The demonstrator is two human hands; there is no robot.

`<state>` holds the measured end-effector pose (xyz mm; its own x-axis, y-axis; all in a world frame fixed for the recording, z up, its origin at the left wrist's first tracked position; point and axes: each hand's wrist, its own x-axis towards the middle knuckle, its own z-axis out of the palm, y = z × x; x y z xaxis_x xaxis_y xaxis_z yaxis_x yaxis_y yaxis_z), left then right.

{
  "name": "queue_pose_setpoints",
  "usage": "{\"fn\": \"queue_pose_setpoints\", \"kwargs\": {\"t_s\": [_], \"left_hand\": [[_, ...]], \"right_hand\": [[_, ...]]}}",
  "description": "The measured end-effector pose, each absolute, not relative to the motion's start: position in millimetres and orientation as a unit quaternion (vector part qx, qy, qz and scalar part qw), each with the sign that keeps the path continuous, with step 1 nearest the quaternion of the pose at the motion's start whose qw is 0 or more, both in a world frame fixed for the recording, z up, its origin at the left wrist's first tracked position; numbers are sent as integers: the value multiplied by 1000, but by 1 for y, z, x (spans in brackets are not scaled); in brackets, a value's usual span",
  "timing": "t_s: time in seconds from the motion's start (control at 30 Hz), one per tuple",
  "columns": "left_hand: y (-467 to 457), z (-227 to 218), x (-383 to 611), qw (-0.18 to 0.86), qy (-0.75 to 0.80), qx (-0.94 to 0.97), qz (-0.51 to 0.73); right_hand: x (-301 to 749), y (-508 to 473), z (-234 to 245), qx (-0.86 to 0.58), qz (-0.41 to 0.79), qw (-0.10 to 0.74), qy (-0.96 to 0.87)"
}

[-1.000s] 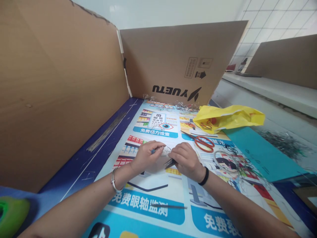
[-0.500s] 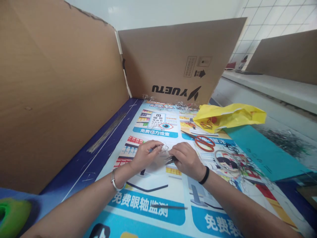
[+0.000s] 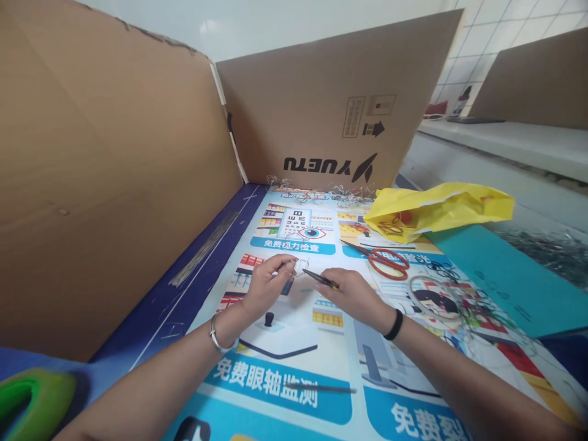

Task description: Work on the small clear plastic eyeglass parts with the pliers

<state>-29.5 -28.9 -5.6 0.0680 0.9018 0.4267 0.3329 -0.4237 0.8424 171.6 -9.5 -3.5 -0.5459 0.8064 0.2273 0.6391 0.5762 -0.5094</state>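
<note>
My left hand (image 3: pixel 266 285) is closed in a pinch on a small piece of thin wire (image 3: pixel 301 267) and a small blue-handled item, held just above the printed poster (image 3: pixel 285 361). My right hand (image 3: pixel 351 294) grips a slim dark pair of pliers (image 3: pixel 320 278), whose tip points left toward the wire. Both wrists rest near the poster; the left wears a silver bangle, the right a black band.
Red-handled scissors (image 3: pixel 388 262) lie right of my hands, beside a yellow plastic bag (image 3: pixel 441 208). A wire coil and tangled wire pieces (image 3: pixel 436 297) sit at right. Cardboard walls (image 3: pixel 114 159) stand left and behind. A thin rod (image 3: pixel 319 388) lies near me, a green object (image 3: pixel 27 398) at bottom left.
The pliers now stick out from my right hand, tip aimed at the wire; before they were tucked under it. Both hands shifted slightly away from me.
</note>
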Motion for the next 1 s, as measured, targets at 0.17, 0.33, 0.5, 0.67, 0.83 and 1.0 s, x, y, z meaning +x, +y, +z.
{"fn": "queue_pose_setpoints", "kwargs": {"t_s": [0.17, 0.33, 0.5, 0.67, 0.83, 1.0], "left_hand": [[-31, -6, -26, 293, 444, 683, 500], [-33, -4, -23, 312, 432, 683, 499], [-32, -3, -24, 319, 429, 682, 500], [-31, -5, -24, 327, 424, 682, 497], [-31, -5, -24, 332, 421, 683, 496], [-30, -6, -25, 353, 417, 677, 493]], "right_hand": [[168, -12, -3, -431, 195, 229, -851], [169, -9, -6, -415, 237, 239, -845], [171, -7, -9, -411, 276, 246, -833], [172, -5, -13, -404, 303, 255, -825], [171, -4, -16, -397, 320, 264, -819], [171, -4, -15, -389, 360, 268, -804]]}}
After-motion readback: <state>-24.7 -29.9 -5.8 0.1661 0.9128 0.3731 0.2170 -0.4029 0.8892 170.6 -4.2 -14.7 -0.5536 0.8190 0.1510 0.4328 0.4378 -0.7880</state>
